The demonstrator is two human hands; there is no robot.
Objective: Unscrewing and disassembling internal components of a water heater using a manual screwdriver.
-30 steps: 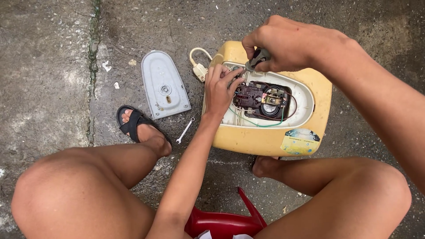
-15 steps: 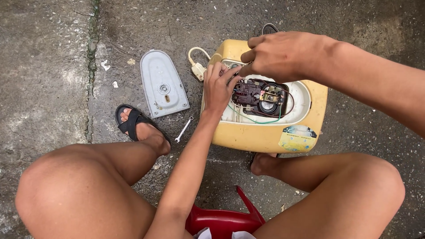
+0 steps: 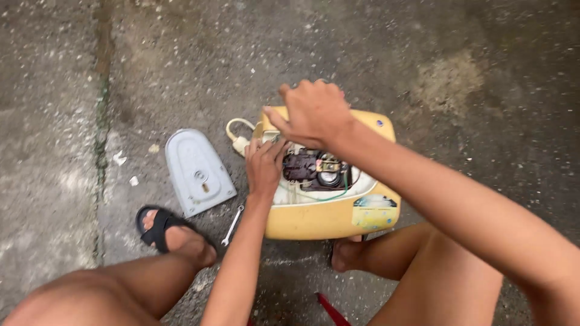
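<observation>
Fingers (image 3: 273, 150) of the left hand (image 3: 264, 168) curl together against the opened edge of the one yellow appliance (image 3: 329, 214) on the concrete floor (image 3: 423, 72); the right hand (image 3: 313, 111) arches above it, fingers bent, grip hidden; one grey cover (image 3: 196, 172), one small wrench (image 3: 232, 225), one black sandal (image 3: 158, 228) lie just left.

Concrete floor (image 3: 459, 72) (w/ casing (image 3: 329, 220), cover (image 3: 196, 172), wrench (image 3: 232, 225))

Single head-worn view, steeply downward, close above concrete floor (image 3: 423, 60).
</observation>
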